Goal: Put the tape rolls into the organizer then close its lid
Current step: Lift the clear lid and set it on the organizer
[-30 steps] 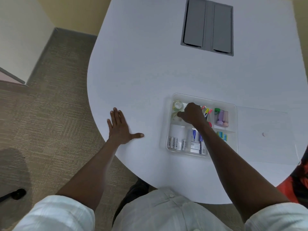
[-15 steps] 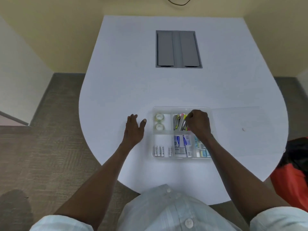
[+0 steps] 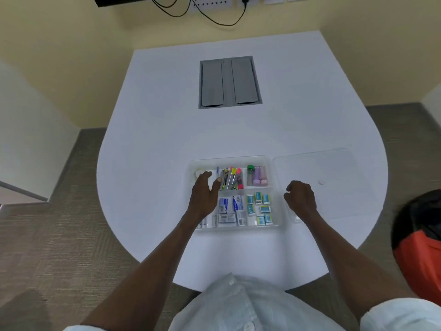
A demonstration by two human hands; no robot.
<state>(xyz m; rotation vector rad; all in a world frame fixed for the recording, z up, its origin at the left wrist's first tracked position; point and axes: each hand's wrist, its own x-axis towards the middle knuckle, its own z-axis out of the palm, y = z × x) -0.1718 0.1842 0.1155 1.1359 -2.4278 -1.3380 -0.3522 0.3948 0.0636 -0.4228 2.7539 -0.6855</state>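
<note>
Clear plastic organizer (image 3: pixel 274 163), rectangular and compartmented, centre frame on a smooth white rounded bench (image 3: pixel 167 144). Tape roll (image 3: pixel 198 173), translucent ring, partly visible in its upper-left compartment. Flat transparent lid (image 3: pixel 334 168) lies open at right. Left hand (image 3: pixel 204 191) above the organizer, fingers spread, empty. Right hand (image 3: pixel 300 196) over the lid's near edge, fingers loosely curled, empty.

White button-up shirt (image 3: pixel 241 304), light crinkled fabric, small white buttons (image 3: pixel 231 281) down the front placket. Short sleeves: left sleeve (image 3: pixel 78 328) barely in frame, right sleeve (image 3: pixel 403 316) ends above the elbow. Forearms bare, no watch, rings or gloves visible.
</note>
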